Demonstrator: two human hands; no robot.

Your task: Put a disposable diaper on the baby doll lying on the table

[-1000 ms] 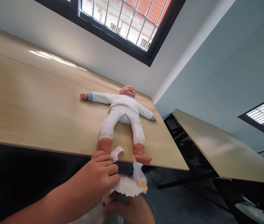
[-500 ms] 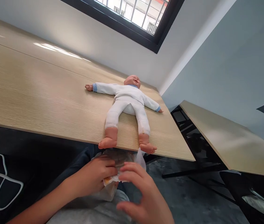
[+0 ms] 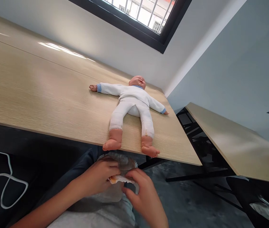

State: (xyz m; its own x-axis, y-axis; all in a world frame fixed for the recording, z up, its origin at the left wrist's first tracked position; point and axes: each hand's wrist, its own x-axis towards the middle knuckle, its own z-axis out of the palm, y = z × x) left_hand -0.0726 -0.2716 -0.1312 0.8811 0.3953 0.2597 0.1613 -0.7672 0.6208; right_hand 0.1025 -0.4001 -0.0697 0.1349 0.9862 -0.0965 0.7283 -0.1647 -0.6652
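Note:
Low in front of me, over my lap below the table edge, is a white, crinkled diaper (image 3: 115, 193) with a ruffled rim and a small orange patch. My left hand (image 3: 101, 175) has its fingers closed on the diaper's left side. At its right rim is my right hand (image 3: 144, 191), fingers bent over the edge and thumb below, holding it. A baby doll (image 3: 134, 98) in a white top and trousers with blue cuffs lies on its back on the table, arms spread. Its bare feet reach the near edge, just beyond my hands.
The light wood table (image 3: 48, 104) runs along the wall under a barred window (image 3: 146, 14). A second table (image 3: 231, 142) stands to the right across a gap. A white cable (image 3: 9, 175) loops at the lower left. A black chair (image 3: 246, 193) is at the lower right.
My right hand has gone from spread fingers beside the diaper to the rim, and the raised white flap there has come down. My left hand stays on the diaper; the doll lies still.

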